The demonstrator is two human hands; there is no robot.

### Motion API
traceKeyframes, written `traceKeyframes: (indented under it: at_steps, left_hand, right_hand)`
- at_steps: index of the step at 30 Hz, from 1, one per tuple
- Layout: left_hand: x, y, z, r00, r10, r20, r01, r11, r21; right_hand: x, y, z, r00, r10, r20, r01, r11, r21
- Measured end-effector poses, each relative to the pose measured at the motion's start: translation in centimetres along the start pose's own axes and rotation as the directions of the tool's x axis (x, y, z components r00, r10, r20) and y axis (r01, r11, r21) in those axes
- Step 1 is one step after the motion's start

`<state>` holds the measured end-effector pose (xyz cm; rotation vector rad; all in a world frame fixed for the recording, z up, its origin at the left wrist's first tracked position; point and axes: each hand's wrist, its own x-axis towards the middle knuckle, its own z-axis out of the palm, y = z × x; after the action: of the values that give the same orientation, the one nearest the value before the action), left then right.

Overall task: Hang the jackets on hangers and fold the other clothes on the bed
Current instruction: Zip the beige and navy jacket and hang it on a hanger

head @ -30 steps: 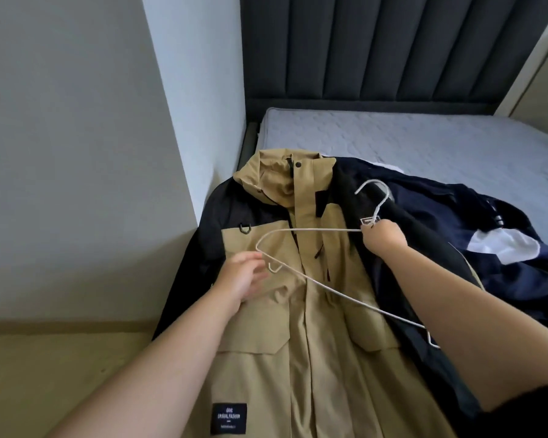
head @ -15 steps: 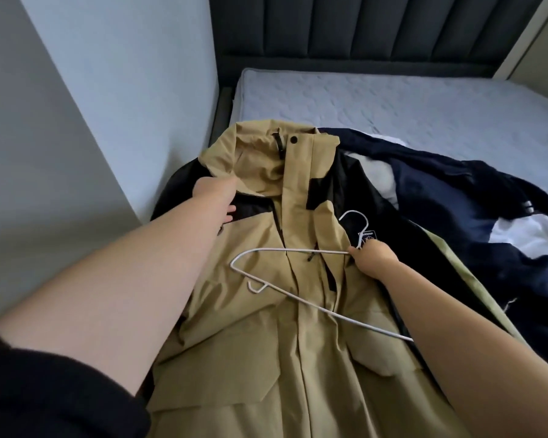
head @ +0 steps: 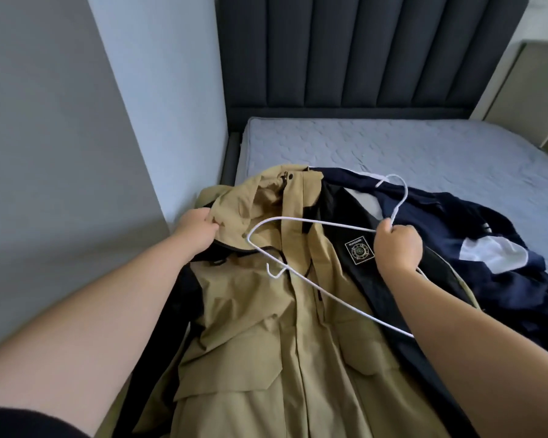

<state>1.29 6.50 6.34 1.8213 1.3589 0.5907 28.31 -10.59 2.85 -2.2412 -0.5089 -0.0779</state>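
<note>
Head view, risk: the white hanger's small end hook could snag the tan jacket's drawcord; the bunched hood might slip free.
Left grip: pinching the hood fabric.
Right grip: clenched round the hanger's neck.
Jacket: tan with black sleeves, lying front up on the bed.

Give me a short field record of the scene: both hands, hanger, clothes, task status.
left hand: grips the tan jacket at its hood
right hand: holds the white hanger just below its hook
white hanger: over the tan jacket's chest, not inside it
tan jacket: lying front-up on the bed, on the wall side
navy garment: crumpled on the bed, right of the tan jacket
status: tan jacket not yet hung
</note>
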Motion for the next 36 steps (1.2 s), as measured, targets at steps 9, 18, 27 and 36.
traceKeyframes:
  at_steps: [9,18,27,36]
  left_hand:
    - [-7.9,6.6,-4.2,0.991,0.064,0.116,-0.036,0.974,-0.223]
    - [-15.4,11.0,-5.7,0.954,0.238,0.18,-0.193,0.952,-0.236]
    - [-22.8,10.4,-6.4,0.862,0.314,0.397,-0.176,0.921,-0.347]
    - [-27.5,11.2,-8.0,0.674,0.334,0.659,-0.182,0.94,-0.29]
  right_hand:
    - [-2.6,-3.8,-6.6,0.984,-0.155,-0.088,0.154,0.988,-0.022]
    - [-8.7,-7.9,-9.5,0.924,-0.345,0.163,0.351,0.936,-0.007]
    - [-14.0,-11.2,-12.1,0.897,-0.077,0.436,-0.065,0.951,0.303]
    - [-15.9,-14.6,-16.4,0.758,-0.056,0.649,-0.46,0.66,0.594]
